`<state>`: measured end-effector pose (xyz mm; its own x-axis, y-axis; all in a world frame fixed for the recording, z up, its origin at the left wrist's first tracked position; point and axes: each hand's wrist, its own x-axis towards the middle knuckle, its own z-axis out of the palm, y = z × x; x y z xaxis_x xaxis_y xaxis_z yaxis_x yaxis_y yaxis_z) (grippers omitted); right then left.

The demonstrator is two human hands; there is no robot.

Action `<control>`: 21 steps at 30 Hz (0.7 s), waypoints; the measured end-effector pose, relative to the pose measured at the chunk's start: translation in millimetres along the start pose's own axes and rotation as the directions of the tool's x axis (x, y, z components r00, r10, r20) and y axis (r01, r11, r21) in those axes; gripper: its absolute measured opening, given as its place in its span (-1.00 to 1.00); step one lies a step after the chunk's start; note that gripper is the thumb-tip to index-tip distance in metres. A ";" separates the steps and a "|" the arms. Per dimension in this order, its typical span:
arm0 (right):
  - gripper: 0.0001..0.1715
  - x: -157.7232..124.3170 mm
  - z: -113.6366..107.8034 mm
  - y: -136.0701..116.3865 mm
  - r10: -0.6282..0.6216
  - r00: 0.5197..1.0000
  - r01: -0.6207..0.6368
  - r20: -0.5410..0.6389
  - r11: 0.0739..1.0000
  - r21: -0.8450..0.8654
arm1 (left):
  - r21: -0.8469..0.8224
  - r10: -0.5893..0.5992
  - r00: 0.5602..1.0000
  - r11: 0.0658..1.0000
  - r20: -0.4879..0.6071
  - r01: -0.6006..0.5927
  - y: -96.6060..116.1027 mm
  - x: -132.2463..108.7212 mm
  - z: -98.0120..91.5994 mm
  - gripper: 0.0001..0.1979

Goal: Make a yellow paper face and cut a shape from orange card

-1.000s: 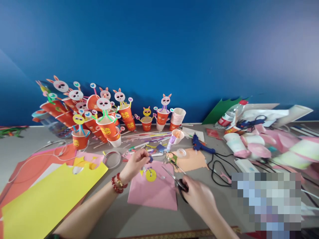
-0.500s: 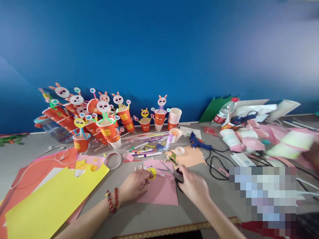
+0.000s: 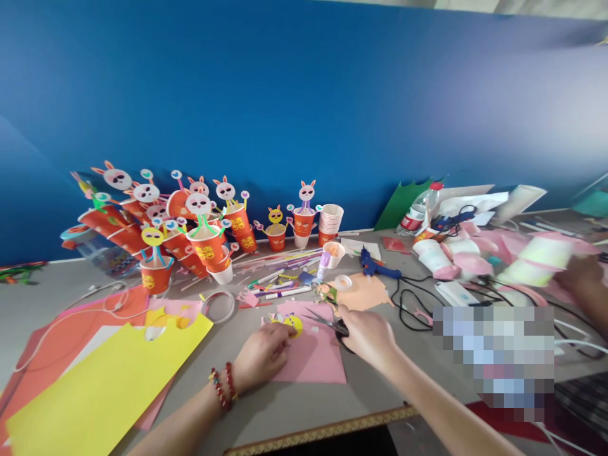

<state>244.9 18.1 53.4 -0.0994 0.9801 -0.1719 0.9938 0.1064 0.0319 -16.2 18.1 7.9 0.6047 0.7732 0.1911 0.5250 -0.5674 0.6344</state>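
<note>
My right hand point(image 3: 370, 332) has its fingers in the black handles of a pair of scissors point(image 3: 323, 320). The blades are spread and point left over a pink sheet point(image 3: 318, 361). My left hand point(image 3: 266, 351), with two red bead bracelets at the wrist, is closed, its fingertips on the edge of a round yellow paper cutout point(image 3: 295, 325). Part of the cutout is under the fingers. Between cutout and scissors, a tiny pale scrap point(image 3: 315, 329) lies on the pink sheet.
Orange cups point(image 3: 205, 248) with paper rabbit heads crowd the back left. Yellow card point(image 3: 109, 380) covers the left side, beside a tape roll point(image 3: 219, 306). Markers point(image 3: 287, 293), a blue glue gun point(image 3: 377, 266) and cables lie beyond my hands. Another person's hand point(image 3: 582, 278) is at right.
The view has tilted slightly. The scissor blades now stand apart and slightly away from the yellow cutout. My left fingers still touch the cutout; the other person's hand shows more.
</note>
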 end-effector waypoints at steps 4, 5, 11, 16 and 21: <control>-0.56 5.8 -3.2 4.4 -0.073 0.996 0.069 0.044 0.995 0.072 | -0.038 -0.019 1.000 0.999 -0.022 0.018 -2.0 0.1 1.3 -0.63; -0.59 7.8 -4.9 5.8 -0.090 0.994 0.084 0.062 0.992 0.090 | -0.043 -0.015 0.999 0.999 -0.029 0.014 -2.5 -0.1 1.8 -0.64; -0.55 24.4 -15.3 12.2 -0.140 0.981 0.120 0.135 0.982 0.143 | -0.059 -0.031 0.999 0.998 -0.045 0.028 -6.7 -1.4 4.4 -0.62; -0.73 30.4 -13.2 10.0 -0.141 0.985 0.126 0.104 0.983 0.132 | -0.051 -0.027 0.999 0.998 -0.042 0.025 -6.7 -1.0 3.6 -0.62; -0.87 26.8 -10.4 3.1 -0.110 0.992 0.105 0.064 0.992 0.070 | -0.055 -0.031 0.999 0.998 -0.034 0.029 -7.1 -0.7 4.0 -0.63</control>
<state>244.8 46.5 59.2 -0.2046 0.9497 -0.2372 0.9788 0.1969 -0.0558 -18.0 20.4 0.3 0.5674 0.7995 0.1971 0.5086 -0.5285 0.6798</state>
